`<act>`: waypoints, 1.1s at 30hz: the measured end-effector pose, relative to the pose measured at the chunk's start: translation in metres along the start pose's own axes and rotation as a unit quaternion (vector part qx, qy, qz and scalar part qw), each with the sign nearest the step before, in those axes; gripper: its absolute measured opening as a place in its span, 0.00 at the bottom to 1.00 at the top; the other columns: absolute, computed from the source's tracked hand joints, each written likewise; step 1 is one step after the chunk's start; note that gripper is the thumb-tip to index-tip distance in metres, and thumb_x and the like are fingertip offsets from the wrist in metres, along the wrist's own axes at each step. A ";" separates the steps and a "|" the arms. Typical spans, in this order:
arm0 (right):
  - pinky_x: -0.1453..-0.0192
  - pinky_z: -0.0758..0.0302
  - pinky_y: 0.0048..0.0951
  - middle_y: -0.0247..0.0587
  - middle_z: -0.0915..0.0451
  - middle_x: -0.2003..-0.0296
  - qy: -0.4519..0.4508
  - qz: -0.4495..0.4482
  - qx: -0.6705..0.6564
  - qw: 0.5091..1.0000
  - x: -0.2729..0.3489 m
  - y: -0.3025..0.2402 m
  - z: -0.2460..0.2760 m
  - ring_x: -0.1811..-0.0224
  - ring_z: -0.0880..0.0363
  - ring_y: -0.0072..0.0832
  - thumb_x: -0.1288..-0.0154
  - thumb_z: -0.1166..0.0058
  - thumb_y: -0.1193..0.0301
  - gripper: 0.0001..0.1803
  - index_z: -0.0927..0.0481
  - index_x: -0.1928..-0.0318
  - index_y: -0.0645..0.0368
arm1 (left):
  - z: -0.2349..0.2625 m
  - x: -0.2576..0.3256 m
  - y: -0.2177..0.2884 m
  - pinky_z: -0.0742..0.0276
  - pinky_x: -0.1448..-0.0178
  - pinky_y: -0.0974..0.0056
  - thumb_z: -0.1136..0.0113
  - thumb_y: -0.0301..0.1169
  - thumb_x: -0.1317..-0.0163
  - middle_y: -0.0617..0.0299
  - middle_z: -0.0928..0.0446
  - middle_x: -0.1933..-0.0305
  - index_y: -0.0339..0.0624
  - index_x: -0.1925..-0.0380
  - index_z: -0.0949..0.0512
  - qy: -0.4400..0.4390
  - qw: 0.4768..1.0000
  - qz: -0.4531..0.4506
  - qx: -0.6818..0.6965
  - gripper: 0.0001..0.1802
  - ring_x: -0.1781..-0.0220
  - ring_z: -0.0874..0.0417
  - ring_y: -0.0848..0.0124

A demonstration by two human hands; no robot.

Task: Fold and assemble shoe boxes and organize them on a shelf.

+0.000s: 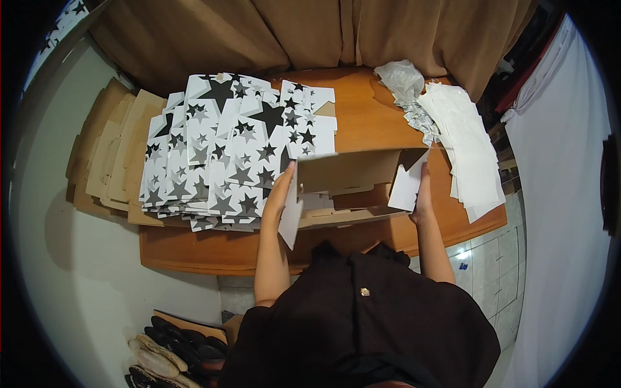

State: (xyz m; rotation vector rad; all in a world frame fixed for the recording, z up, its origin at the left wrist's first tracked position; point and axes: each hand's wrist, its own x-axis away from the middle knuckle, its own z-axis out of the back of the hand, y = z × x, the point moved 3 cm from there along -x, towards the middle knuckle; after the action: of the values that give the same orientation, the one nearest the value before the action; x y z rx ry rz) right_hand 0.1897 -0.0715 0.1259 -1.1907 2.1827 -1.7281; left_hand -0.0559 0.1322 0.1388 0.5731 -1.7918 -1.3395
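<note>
Between my two hands is a partly folded cardboard box (349, 169), brown inside with white outer flaps, held up over the near part of the table. My left hand (279, 193) presses along its left side, next to a white flap hanging down. On the opposite side my right hand (424, 194) grips by another white flap, fingers partly hidden behind the board. Left of the box lie stacked flat white box blanks (223, 155) printed with black and grey stars.
Plain brown cardboard sheets (119, 152) lean at the table's left end. On the right of the wooden table (362, 116) lie white paper sheets (462, 145), a clear plastic bag (401, 79) and small packets (422, 123). Shoes (174, 349) sit on the floor at lower left.
</note>
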 end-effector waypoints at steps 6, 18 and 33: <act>0.49 0.29 0.27 0.38 0.26 0.52 -0.018 0.005 0.062 0.998 0.010 -0.010 0.010 0.52 0.26 0.26 0.37 0.66 0.36 0.40 0.34 0.41 0.57 | 0.007 -0.015 -0.005 0.31 0.68 0.72 0.54 0.58 0.37 0.66 0.27 0.73 0.45 0.55 0.26 0.054 0.994 -0.055 0.083 0.28 0.73 0.27 0.76; 0.32 0.48 0.30 0.49 0.37 0.38 0.021 0.067 0.274 0.959 0.054 -0.064 0.030 0.35 0.40 0.35 0.36 0.69 0.35 0.47 0.43 0.34 0.66 | -0.018 -0.049 -0.041 0.33 0.65 0.63 0.65 0.61 0.34 0.53 0.28 0.78 0.29 0.76 0.27 -0.002 0.975 -0.182 -0.130 0.40 0.75 0.30 0.66; 0.33 0.44 0.42 0.58 0.43 0.38 0.037 0.247 0.476 0.843 -0.011 -0.028 0.052 0.34 0.46 0.47 0.52 0.35 0.62 0.50 0.49 0.33 0.62 | -0.052 -0.047 -0.033 0.37 0.44 0.63 0.54 0.41 0.34 0.58 0.29 0.49 0.42 0.44 0.31 0.055 0.939 -0.334 -0.069 0.23 0.48 0.30 0.67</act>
State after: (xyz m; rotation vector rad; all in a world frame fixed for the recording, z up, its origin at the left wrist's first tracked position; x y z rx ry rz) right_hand 0.2384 -0.1064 0.1279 -0.2723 1.1266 -2.1349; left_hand 0.0092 0.1269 0.0979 1.2237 -1.4423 -1.8152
